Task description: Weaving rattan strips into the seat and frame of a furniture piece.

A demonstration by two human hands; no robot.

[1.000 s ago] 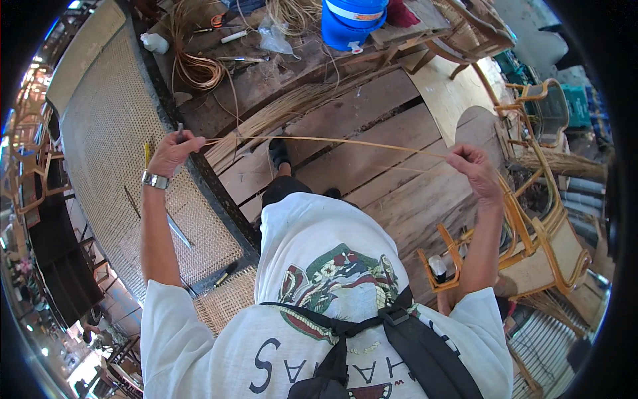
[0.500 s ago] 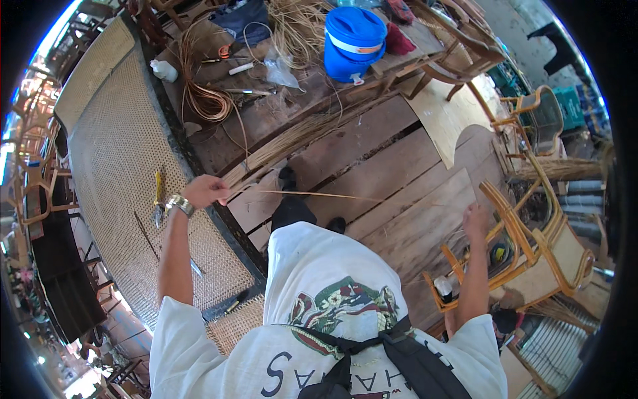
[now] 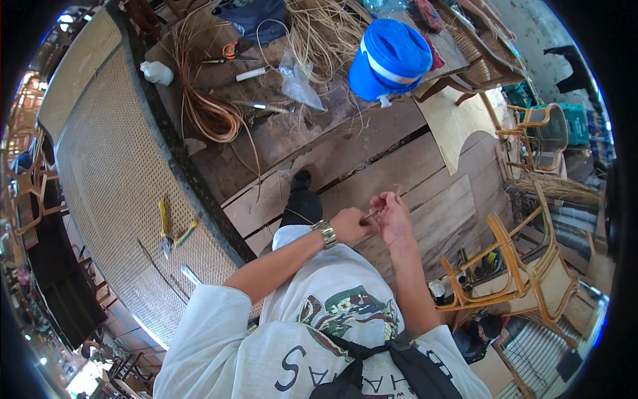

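In front of my body, over the wooden planks, my two hands have come close together. My left hand, with a metal watch on its wrist, is closed in a pinch. Beside it, to the right, my right hand has its fingers curled. A thin rattan strip runs between them, and only a short part of it shows; the fingers hide the rest. To the left stretches a woven cane panel in a dark frame. On it lie yellow-handled pliers, a thin dark rod and a pale blade-like tool.
A low wooden table ahead bears a coil of rattan strands, a white bottle, a plastic bag, loose cane strips and a blue water jug. Chair frames stand at the right. Another person crouches at the lower right.
My hands were wide apart with the strip stretched between them. Now the left has moved right and the right has moved left, so they meet near the middle. My view has shifted slightly.
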